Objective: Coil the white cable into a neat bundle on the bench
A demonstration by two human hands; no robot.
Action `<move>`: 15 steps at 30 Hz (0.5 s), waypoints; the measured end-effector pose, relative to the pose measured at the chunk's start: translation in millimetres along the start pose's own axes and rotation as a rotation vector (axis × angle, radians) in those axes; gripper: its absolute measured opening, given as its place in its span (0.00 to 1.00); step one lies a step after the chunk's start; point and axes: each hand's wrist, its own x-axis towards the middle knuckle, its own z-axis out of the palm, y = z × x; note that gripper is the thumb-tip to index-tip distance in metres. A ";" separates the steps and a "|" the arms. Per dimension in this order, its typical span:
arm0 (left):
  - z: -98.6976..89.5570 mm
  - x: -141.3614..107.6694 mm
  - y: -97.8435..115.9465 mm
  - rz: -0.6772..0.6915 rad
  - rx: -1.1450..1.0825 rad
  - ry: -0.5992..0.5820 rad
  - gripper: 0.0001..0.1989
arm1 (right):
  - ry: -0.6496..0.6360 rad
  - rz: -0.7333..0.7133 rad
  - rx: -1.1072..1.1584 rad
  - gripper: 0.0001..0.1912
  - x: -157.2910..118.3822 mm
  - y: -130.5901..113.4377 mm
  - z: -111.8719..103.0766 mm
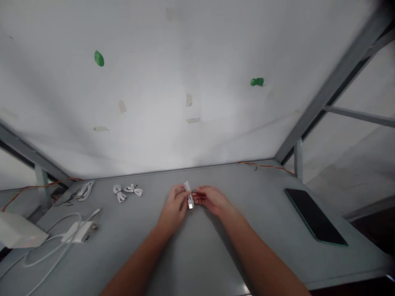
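Near the middle of the grey table, a folded white USB cable (190, 199) is between my two hands, its USB plug pointing toward me. My left hand (176, 204) is closed on the cable bundle from the left side. From the right, my right hand (212, 199) pinches at a thin dark tie (194, 191) on the bundle; the fingertips partly hide it. Two tied white cable bundles, one (119, 193) beside another (133, 189), lie to the left of my hands.
Farther left lie another white cable bundle (86, 190), dark ties (68, 200), a white charger (79, 231) with a loose looping cable, and a white box (20, 232). A dark tablet-like device (314, 217) rests at the right. A wall and metal frame bars (298, 160) bound the table (262, 197).
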 end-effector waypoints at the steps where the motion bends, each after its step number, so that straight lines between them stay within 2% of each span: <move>1: 0.5 2.8 -2.2 -0.045 0.002 0.004 0.14 | 0.050 -0.031 -0.075 0.03 1.3 -2.3 -1.6; 4: -0.1 7.7 -8.6 -0.138 0.004 -0.044 0.14 | 0.163 -0.227 -0.544 0.07 1.6 -12.3 -11.8; 6: -3.2 7.9 -12.5 -0.176 0.021 -0.078 0.18 | 0.139 -0.361 -0.941 0.12 -2.3 -17.9 -20.5; 8: -7.9 6.1 -17.2 -0.211 0.078 -0.099 0.23 | 0.077 -0.439 -1.230 0.20 -8.2 -18.8 -26.8; 11: -14.6 1.2 -25.7 -0.277 0.259 -0.123 0.24 | 0.044 -0.497 -1.518 0.29 -16.4 -11.3 -28.0; 15: -17.9 -5.7 -32.5 -0.337 0.494 -0.198 0.25 | 0.110 -0.467 -1.713 0.33 -19.7 0.1 -20.9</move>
